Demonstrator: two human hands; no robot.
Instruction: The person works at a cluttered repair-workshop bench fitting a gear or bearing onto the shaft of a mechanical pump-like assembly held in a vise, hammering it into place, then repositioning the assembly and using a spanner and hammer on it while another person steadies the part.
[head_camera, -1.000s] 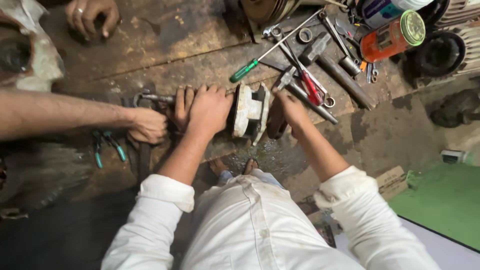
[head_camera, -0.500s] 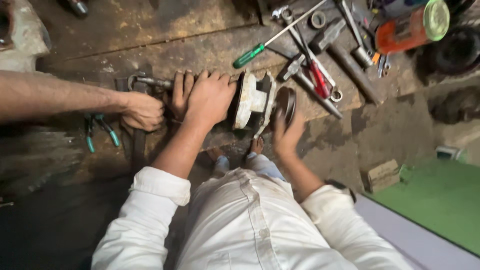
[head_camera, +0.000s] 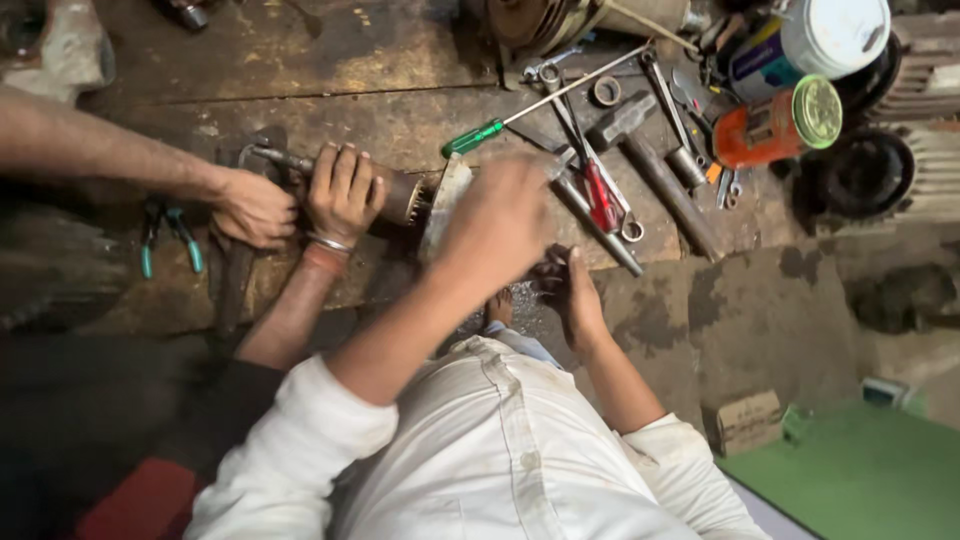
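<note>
A motor part lies on the worn wooden bench (head_camera: 300, 60): a dark rotor (head_camera: 402, 196) with a pale metal end cover (head_camera: 443, 205) on it. My left hand (head_camera: 500, 220), blurred, is closed over the cover's right side. My right hand (head_camera: 578, 295) sits lower, at the bench's front edge, fingers curled around a dark round part (head_camera: 548, 272). A co-worker's hand with a wrist band (head_camera: 343, 190) grips the rotor's left end. Another person's hand (head_camera: 250, 207) comes in from the left and holds the shaft end beside it.
Tools are strewn at the back right: a green-handled screwdriver (head_camera: 475, 137), red-handled pliers (head_camera: 602, 195), a hammer (head_camera: 650, 160), spanners, an orange can (head_camera: 775, 128) and a white tub (head_camera: 835, 35). Teal-handled pliers (head_camera: 165, 245) lie at left. A cardboard box (head_camera: 750, 420) sits on the floor.
My left hand has shifted right, from beside the other hands onto the end cover. My right hand has dropped from the cover's right side to the bench edge. The banded hand now grips the rotor.
</note>
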